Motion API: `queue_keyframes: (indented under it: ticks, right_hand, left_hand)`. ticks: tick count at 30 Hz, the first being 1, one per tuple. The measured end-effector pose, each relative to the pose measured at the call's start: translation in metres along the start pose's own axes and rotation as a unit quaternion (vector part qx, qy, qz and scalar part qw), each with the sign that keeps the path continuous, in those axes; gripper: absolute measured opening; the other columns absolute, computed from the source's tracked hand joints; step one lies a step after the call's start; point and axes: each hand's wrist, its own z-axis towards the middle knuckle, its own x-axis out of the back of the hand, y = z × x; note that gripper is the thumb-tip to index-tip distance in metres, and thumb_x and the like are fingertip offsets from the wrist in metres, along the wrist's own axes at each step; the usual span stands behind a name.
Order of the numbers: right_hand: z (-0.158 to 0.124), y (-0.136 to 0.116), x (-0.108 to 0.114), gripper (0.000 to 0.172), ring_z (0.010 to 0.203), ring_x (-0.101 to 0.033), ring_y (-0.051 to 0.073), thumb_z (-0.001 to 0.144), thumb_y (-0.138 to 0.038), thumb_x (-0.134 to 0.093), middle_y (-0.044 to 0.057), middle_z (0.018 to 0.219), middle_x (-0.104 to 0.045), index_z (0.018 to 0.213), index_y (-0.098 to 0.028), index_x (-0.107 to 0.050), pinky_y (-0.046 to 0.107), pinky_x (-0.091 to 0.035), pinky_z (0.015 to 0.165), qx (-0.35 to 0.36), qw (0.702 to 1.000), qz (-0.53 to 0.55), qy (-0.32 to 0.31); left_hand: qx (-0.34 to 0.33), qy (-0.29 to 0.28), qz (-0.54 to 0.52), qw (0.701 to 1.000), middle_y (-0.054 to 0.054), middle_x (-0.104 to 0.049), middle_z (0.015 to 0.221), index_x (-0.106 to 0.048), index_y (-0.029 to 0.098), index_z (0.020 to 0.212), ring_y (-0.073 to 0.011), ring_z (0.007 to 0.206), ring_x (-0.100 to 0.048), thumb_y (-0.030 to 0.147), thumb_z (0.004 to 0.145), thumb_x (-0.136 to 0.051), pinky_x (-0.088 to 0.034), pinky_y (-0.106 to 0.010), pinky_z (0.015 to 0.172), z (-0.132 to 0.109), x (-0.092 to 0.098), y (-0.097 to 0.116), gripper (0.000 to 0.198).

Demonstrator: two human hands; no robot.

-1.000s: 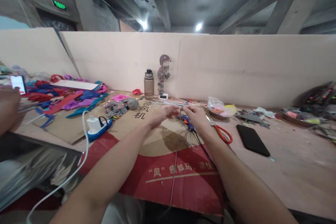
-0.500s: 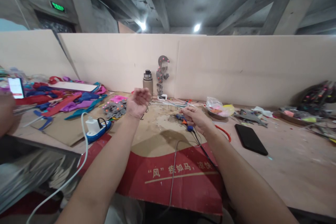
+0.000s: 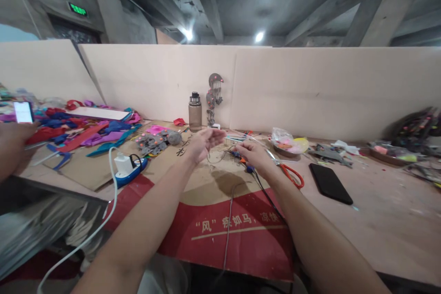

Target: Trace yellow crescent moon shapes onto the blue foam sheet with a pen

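My left hand [image 3: 203,144] is over the cardboard mat, its fingers stretched out to the right and fairly straight. A thin grey cord [image 3: 226,239] runs up the mat, and a loop of it hangs between my two hands. With fingertips pinched together, my right hand [image 3: 251,152] appears to hold this cord. Just behind and below those fingertips lie a small blue and orange tool [image 3: 243,161] and a black cable [image 3: 267,193], partly covered by the hand. Orange-handled scissors [image 3: 292,177] lie beside my right wrist.
A grey bottle [image 3: 195,115] and a hanging grey crescent ornament [image 3: 215,89] stand at the back. Grey pieces with pink dots [image 3: 155,142] and a blue power strip [image 3: 129,173] are left. A black phone [image 3: 330,183] lies right. Another person's hand [image 3: 15,147] is far left.
My left hand has moved right and turned from palm-up to fingers pointing right, close to my right hand. My right hand has shifted slightly left, uncovering the scissors.
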Motion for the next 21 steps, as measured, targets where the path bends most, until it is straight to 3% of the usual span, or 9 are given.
queue_keyframes:
  ticks: [2,4,7,9,12,15,17,21]
  right_hand:
    - [0.0,-0.002,-0.006,0.024,0.053,-0.041,0.01,0.078,-0.038,-0.057,-0.004,0.057,-0.049,0.068,-0.018,-0.064,0.024,-0.034,0.053,0.035,0.998,-0.052,0.0]
    - [-0.001,-0.003,-0.009,0.024,0.059,-0.048,0.012,0.079,-0.035,-0.054,-0.001,0.062,-0.057,0.065,-0.018,-0.064,0.026,-0.037,0.06,0.062,0.994,-0.084,-0.003]
    - [-0.001,-0.004,-0.008,0.027,0.057,-0.045,0.012,0.08,-0.037,-0.054,-0.001,0.06,-0.056,0.065,-0.018,-0.063,0.026,-0.035,0.056,0.051,0.994,-0.095,-0.002]
    - [-0.001,-0.004,-0.005,0.026,0.052,-0.04,0.01,0.078,-0.04,-0.057,-0.003,0.057,-0.051,0.068,-0.018,-0.063,0.025,-0.031,0.05,0.021,0.998,-0.064,0.015]
    - [-0.001,-0.004,0.001,0.028,0.045,-0.03,0.007,0.074,-0.046,-0.063,-0.007,0.051,-0.039,0.075,-0.018,-0.064,0.022,-0.023,0.044,-0.036,0.999,0.019,0.026]
    - [-0.001,-0.006,0.008,0.034,0.042,-0.021,0.005,0.069,-0.049,-0.069,-0.01,0.048,-0.029,0.078,-0.017,-0.062,0.021,-0.014,0.042,-0.073,0.992,0.101,-0.002]
    - [-0.001,-0.007,0.012,0.037,0.043,-0.019,0.004,0.067,-0.05,-0.072,-0.011,0.049,-0.026,0.079,-0.016,-0.062,0.021,-0.012,0.042,-0.084,0.987,0.134,-0.021]
    - [-0.001,-0.005,0.016,0.041,0.043,-0.018,0.003,0.068,-0.05,-0.076,-0.012,0.05,-0.025,0.081,-0.015,-0.061,0.021,-0.01,0.043,-0.112,0.98,0.148,-0.069]
  left_hand:
    - [0.075,-0.053,0.031,0.995,-0.012,-0.073,0.087,-0.069,0.011,0.082,-0.018,0.079,-0.07,0.026,0.088,-0.064,-0.056,-0.031,0.078,-0.01,-0.015,-0.017,0.016]
    - [0.148,-0.089,0.058,0.983,-0.008,-0.068,0.07,-0.067,0.012,0.076,-0.0143,0.061,-0.065,0.027,0.086,-0.068,-0.055,-0.026,0.061,-0.016,-0.021,-0.028,0.017]
    - [0.223,-0.112,0.076,0.965,0.003,-0.047,0.049,-0.064,0.013,0.072,-0.0051,0.036,-0.04,0.029,0.085,-0.069,-0.036,-0.016,0.036,-0.017,-0.017,-0.025,0.021]
    - [0.23,-0.105,0.063,0.965,0.008,-0.033,0.046,-0.06,0.013,0.069,-0.0026,0.034,-0.025,0.028,0.087,-0.067,-0.022,-0.012,0.031,-0.013,-0.009,-0.011,0.024]
    - [0.171,-0.059,0.012,0.983,0.009,-0.027,0.048,-0.052,0.015,0.064,-0.0028,0.036,-0.02,0.027,0.091,-0.061,-0.016,-0.012,0.031,-0.005,0.009,0.022,0.031]
    - [0.039,0.028,-0.06,0.997,0.009,-0.021,0.048,-0.04,0.018,0.061,-0.0037,0.037,-0.017,0.03,0.098,-0.05,-0.019,-0.011,0.033,0.001,0.035,0.054,0.04]
    - [-0.086,0.134,-0.123,0.979,0.009,-0.017,0.046,-0.035,0.019,0.061,-0.0048,0.036,-0.014,0.03,0.101,-0.041,-0.019,-0.013,0.032,0.004,0.054,0.068,0.042]
    - [-0.181,0.259,-0.165,0.934,0.009,-0.007,0.044,-0.027,0.019,0.061,-0.0054,0.034,-0.004,0.032,0.104,-0.026,-0.009,-0.016,0.032,0.004,0.085,0.078,0.046]
